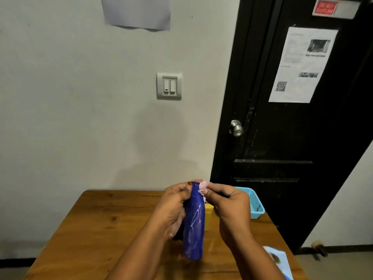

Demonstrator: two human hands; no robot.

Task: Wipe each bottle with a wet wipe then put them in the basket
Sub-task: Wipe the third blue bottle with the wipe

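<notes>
The left hand (173, 207) grips the blue bottle (193, 223) roughly upright over the wooden surface (101, 229), steadying it. This lets the right hand (230, 203), fingers (203, 191) pinching the wet wipe (202, 185), rub its top. The blue basket (256, 201) sits near, to the right.

A single wide-angle view comes from a camera worn on the person's head. It faces forward and only slightly down, so the wall (80, 118) and a black door (282, 138) fill the upper two thirds, and the worktop (101, 229) takes the bottom strip, its near edge cut off by the frame. The hands sit close to the lens, low and centre: the left hand (173, 207) grips a blue bottle (193, 229), the right hand (232, 207) pinches a wipe (202, 186). Both forearms enter from the bottom edge. The door leans rightward near the frame's side.
</notes>
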